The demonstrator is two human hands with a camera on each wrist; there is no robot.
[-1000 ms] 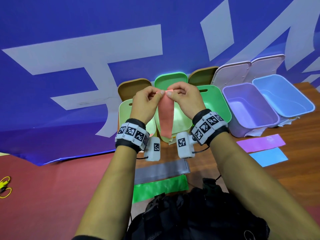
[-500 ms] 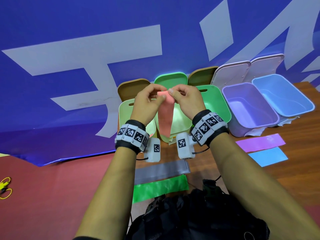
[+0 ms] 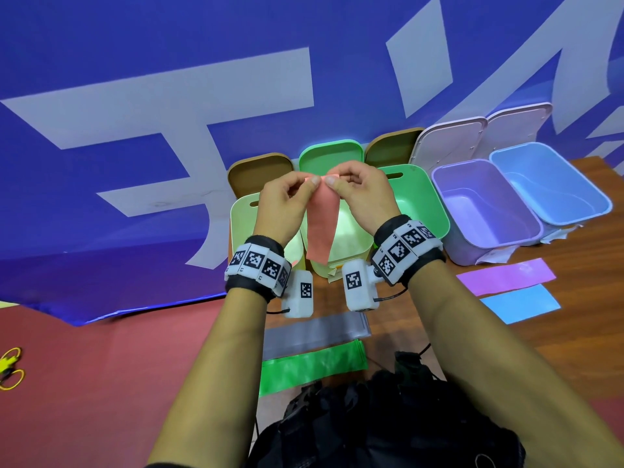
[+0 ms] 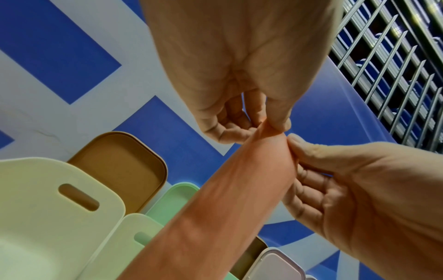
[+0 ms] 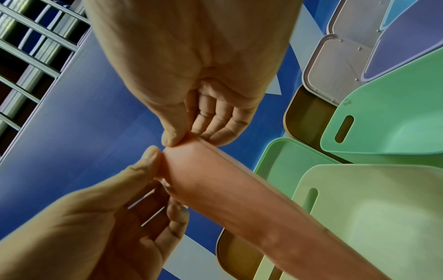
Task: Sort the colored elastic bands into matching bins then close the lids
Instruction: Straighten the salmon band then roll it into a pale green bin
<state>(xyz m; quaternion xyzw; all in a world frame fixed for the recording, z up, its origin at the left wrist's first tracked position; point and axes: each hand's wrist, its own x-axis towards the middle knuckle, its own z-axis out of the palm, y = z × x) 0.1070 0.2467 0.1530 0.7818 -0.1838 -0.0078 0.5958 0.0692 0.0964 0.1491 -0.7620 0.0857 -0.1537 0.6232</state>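
Both hands have drawn together again since half a second ago, so their thumbs nearly meet at the top edge of the salmon-pink band, much as they did a second ago. The left hand pinches one top corner between thumb and forefinger, and the right hand pinches the other corner the same way; the wrist views show the remaining fingers loosely curled behind the band. From that grip the band hangs straight down in front of the pale green bin, its lower end level with the bin's front wall.

Left of that bin stands a yellowish bin, and right of it a deeper green bin, then a purple bin and a blue bin, all open with lids propped behind them. Nearer the person than the pale green bin, a grey band and a green band lie flat on the surface; a purple band and a blue band lie in front of the purple bin.
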